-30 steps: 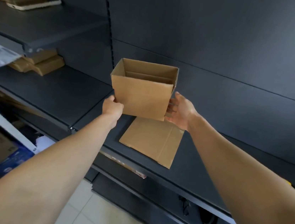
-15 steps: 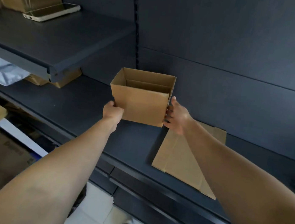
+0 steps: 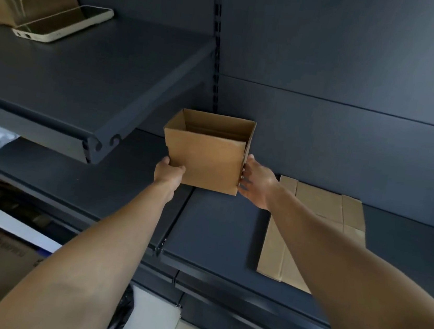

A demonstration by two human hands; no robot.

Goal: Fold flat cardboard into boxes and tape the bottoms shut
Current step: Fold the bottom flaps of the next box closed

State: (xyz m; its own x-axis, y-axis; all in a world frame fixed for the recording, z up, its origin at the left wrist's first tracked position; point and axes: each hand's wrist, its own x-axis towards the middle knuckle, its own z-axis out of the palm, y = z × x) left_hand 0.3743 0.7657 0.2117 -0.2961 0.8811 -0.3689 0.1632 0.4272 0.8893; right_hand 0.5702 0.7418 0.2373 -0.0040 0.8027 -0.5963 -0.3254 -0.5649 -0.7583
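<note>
— How many boxes are made up?
— One box [image 3: 205, 160], open top up, low over the lower shelf [image 3: 215, 232]. The left hand [image 3: 168, 172] grips its bottom left corner and the right hand [image 3: 255, 184] grips its right side.
— And flat ones?
— One flat cardboard sheet [image 3: 323, 204] on that shelf, to the right. One phone [image 3: 63, 22] is up top.

Cardboard box [image 3: 205, 160]: brown, assembled, upright, top open, interior empty. Position: far part of the dark shelf [image 3: 219, 227], close to the back panel. Flat cardboard sheet [image 3: 326, 202]: brown, creased, unfolded, lying flat on the same shelf, right of the box.
</note>
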